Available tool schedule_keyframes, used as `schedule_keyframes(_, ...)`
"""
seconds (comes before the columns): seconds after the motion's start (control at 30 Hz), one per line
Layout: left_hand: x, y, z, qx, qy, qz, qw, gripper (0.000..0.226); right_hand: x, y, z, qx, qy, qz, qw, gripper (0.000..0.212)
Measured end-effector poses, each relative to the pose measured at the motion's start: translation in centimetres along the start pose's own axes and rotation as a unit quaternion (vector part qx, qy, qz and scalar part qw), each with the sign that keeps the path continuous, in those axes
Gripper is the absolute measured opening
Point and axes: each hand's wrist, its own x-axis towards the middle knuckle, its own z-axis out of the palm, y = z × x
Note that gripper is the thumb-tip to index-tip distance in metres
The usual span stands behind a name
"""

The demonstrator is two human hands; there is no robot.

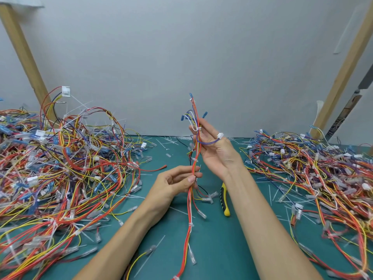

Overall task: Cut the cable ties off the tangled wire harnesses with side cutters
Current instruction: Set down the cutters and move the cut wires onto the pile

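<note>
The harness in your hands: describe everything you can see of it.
The harness is a slim bundle of mostly red, orange and yellow wires, held roughly upright above the green mat. White cable ties bind it near the top, mid-length and lower down. Blue terminals fan out on top; a purple loop ends in a white connector; clear-sleeved terminals hang below. The right hand holds its upper part; the left hand pinches its middle.

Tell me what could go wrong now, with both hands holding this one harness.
1. Both the left hand and the right hand hold the harness; the side cutters lie on the mat, so one hand must let go and the bundle may flop.
2. Its white cable ties sit tight on thin wires; a cut could nick insulation.
</note>
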Motion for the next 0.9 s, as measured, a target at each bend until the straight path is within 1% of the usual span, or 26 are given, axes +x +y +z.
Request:
schedule_keyframes(0.23,0.0,0.5,-0.4,-0.048,-0.045,-0.017,0.998,0.049,-0.2,-0.9,0.2,0.003,-0.012,-0.014,1.000,0.066)
schedule_keyframes(0.4,0.1,0.6,-0.6,-0.083,-0.046,-0.027,0.995,0.051,0.0,-1.0,0.2,-0.006,0.041,-0.060,0.997,0.062)
schedule_keyframes(0.57,0.2,0.5,-0.6,-0.093,-0.045,-0.027,0.994,0.045,-0.1,-1.5,0.3,-0.026,0.046,-0.064,0.997,0.063)
schedule_keyframes(0.73,0.1,0.5,-0.6,-0.091,-0.042,-0.026,0.995,0.044,0.0,-1.4,0.4,-0.020,0.046,-0.056,0.997,0.051)
schedule_keyframes(0.9,0.1,0.6,-0.6,-0.078,-0.040,-0.026,0.996,0.047,0.0,-1.5,0.1,-0.024,0.038,-0.062,0.997,0.048)
